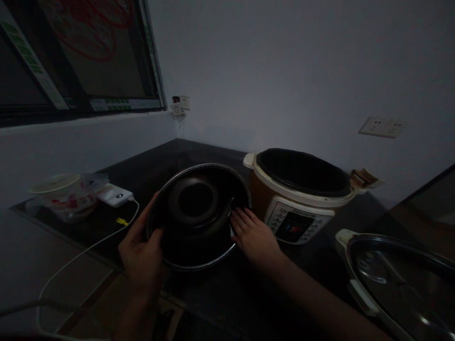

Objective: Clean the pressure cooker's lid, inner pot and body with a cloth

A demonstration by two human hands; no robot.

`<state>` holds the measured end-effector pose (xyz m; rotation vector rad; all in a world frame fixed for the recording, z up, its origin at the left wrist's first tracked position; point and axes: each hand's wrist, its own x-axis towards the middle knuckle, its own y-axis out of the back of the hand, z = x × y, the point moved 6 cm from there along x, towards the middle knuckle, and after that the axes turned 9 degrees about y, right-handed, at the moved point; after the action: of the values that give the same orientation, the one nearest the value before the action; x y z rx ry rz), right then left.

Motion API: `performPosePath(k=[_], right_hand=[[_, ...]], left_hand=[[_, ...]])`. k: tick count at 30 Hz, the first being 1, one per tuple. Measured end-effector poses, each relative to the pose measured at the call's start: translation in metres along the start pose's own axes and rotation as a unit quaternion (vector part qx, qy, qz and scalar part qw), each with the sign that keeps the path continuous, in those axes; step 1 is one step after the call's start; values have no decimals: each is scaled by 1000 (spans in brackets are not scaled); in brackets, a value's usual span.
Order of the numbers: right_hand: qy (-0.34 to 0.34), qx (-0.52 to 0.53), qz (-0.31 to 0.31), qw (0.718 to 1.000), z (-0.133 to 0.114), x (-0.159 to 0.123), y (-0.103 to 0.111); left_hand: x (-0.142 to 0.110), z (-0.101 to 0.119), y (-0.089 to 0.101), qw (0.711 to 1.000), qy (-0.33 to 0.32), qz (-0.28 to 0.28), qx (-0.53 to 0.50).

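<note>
Two hands, mid-frame. One round black metal pot (194, 201), tilted, is gripped at its left rim by the left hand (144, 251). Right hand (254, 237) laid at its right side, fingers extended; any hold cannot be told. One brown-and-white electric cooker (302, 203), uncovered, right of centre; one clear-topped lid (401, 284), lower right.

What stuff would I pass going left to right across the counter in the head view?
Tub in a plastic bag, white box with a cable, dark round pot, cooker, see-through lid.
</note>
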<state>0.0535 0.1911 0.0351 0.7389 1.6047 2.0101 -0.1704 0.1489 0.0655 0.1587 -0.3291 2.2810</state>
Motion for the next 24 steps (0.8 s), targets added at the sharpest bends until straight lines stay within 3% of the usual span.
performPosePath(k=[3,7,11,14,16,20,24], right_hand=[[-31,54,-6,998,-16,3,-12],[-56,209,10,976,-62,17,-22],[-74,388,55,917,-97,41,-4],[-54,466,89,879,-107,51,11],[-26,444,81,892,-105,50,12],[16,229,-28,973,-81,33,-9],[-7,126,-64,990,-34,26,-22]], left_hand=[[-3,1,-3,1000,-4,-2,-2],[-14,1,-7,1000,-19,0,-8],[-23,3,-7,999,-34,22,1],[-24,4,-4,998,-33,42,13],[-23,6,-1,998,-35,50,8],[-19,8,1,998,-42,52,-6],[-15,10,-2,999,-33,10,8]])
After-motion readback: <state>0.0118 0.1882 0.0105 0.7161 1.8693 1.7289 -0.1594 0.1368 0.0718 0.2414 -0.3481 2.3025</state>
